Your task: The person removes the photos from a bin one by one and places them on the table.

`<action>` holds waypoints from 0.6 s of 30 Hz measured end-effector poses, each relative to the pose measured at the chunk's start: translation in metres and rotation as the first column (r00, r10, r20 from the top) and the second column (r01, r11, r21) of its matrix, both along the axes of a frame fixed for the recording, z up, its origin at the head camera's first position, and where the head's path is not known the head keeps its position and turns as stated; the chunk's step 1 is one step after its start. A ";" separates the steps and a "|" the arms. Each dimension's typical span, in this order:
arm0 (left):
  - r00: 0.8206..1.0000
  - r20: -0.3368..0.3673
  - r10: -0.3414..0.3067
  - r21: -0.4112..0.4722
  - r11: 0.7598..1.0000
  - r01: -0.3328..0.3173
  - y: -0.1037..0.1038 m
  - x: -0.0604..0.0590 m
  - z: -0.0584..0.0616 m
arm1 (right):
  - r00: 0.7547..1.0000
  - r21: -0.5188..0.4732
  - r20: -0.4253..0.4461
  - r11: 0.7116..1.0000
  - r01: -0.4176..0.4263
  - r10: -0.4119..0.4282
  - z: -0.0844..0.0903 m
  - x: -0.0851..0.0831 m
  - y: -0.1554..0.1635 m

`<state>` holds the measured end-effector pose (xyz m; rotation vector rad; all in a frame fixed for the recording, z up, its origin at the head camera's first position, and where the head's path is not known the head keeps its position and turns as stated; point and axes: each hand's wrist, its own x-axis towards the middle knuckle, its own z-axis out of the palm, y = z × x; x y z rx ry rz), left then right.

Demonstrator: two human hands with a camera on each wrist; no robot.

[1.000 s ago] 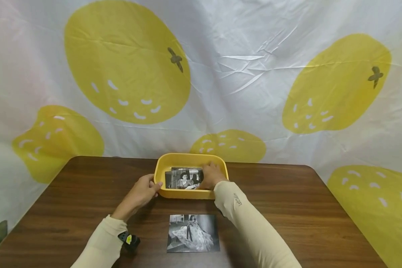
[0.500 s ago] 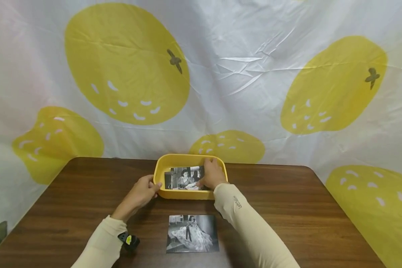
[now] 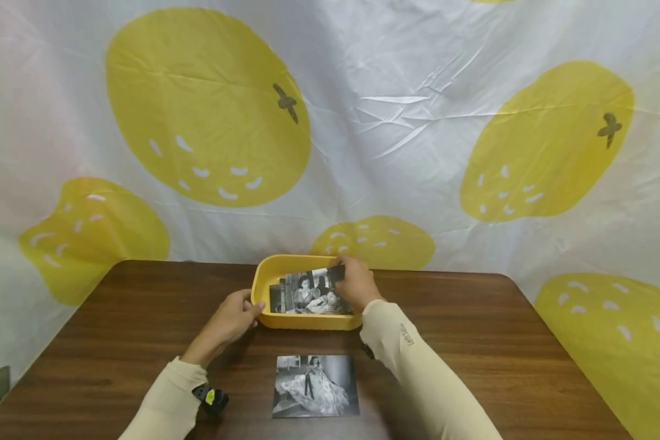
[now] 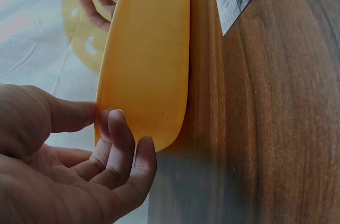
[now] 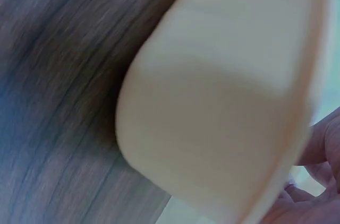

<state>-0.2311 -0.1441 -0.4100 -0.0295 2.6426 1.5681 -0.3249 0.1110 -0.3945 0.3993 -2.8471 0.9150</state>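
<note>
A yellow plastic tray [image 3: 308, 322] with raised walls stands at the back of the table. My left hand [image 3: 233, 318] pinches its left front rim, thumb over the edge; in the left wrist view the fingers of this hand [image 4: 79, 165] curl against the outer wall. Inside the tray, my right hand [image 3: 357, 284] grips the right end of a black-and-white photo [image 3: 313, 293], which lies slanted with its right side higher. Under it the left end of another photo [image 3: 277, 297] shows. The right wrist view has mostly the tray's wall [image 5: 212, 102], hiding the right fingertips.
A larger black-and-white photo [image 3: 316, 386] of a figure in a wide dress lies on the brown wooden table [image 3: 473, 354], in front of the tray. Behind the table hangs a white cloth [image 3: 385, 165] printed with yellow fruit. A dark wristband [image 3: 211, 397] sits on the left wrist.
My right hand has moved a little to the right and up, drawing the top photo with it, so that it slants and uncovers more of the one below. The left hand stays on the rim.
</note>
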 end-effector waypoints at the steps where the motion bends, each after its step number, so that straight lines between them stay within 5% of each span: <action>1: 1.000 -0.002 0.000 0.000 1.000 0.000 0.000 0.000 0.000 | 1.000 -0.025 0.011 1.000 -0.007 0.008 0.002 0.001 0.001; 8: 1.000 -0.010 0.002 -0.004 1.000 -0.002 0.000 0.002 0.001 | 0.996 -0.177 0.091 0.984 -0.004 0.021 0.020 0.013 0.014; 18: 1.000 0.003 0.006 0.001 1.000 -0.006 0.001 0.002 0.001 | 0.998 -0.266 0.046 0.963 -0.031 0.045 0.044 0.025 0.049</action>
